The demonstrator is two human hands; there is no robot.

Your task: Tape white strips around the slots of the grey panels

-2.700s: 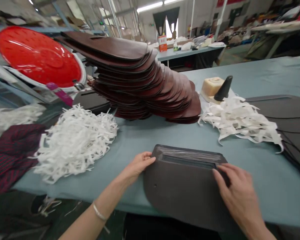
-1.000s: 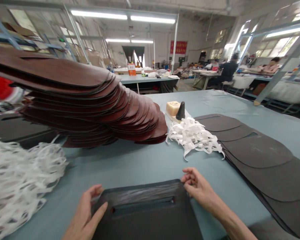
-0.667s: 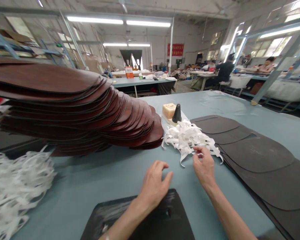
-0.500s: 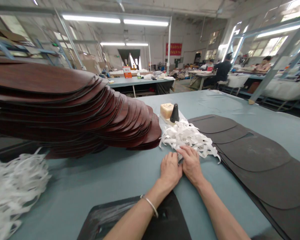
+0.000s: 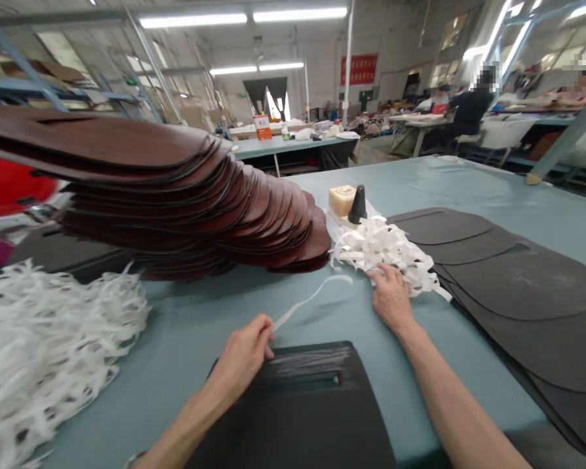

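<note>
My left hand (image 5: 247, 348) is closed in a pinch on one end of a thin white strip (image 5: 312, 298), which trails up and to the right above the table. Below it lies a black sheet piece (image 5: 293, 423) with a slot near its top edge and a shiny, streaked band along that edge. My right hand (image 5: 393, 299) rests at the near edge of a small pile of white strips (image 5: 381, 244), its fingers somewhat apart and touching the strips.
Left stands a tall fanned stack of dark brown pieces (image 5: 254, 208). A larger heap of white strips (image 5: 53, 352) lies before it. A yellowish block (image 5: 342, 200) and black cone (image 5: 358, 205) sit behind the small pile. Black pieces (image 5: 508, 280) overlap at right. People (image 5: 471, 111) sit beyond.
My hands were together by the small pile. The left has drawn back toward the black piece with a strip, and the right has moved onto the pile. The view has shifted slightly.
</note>
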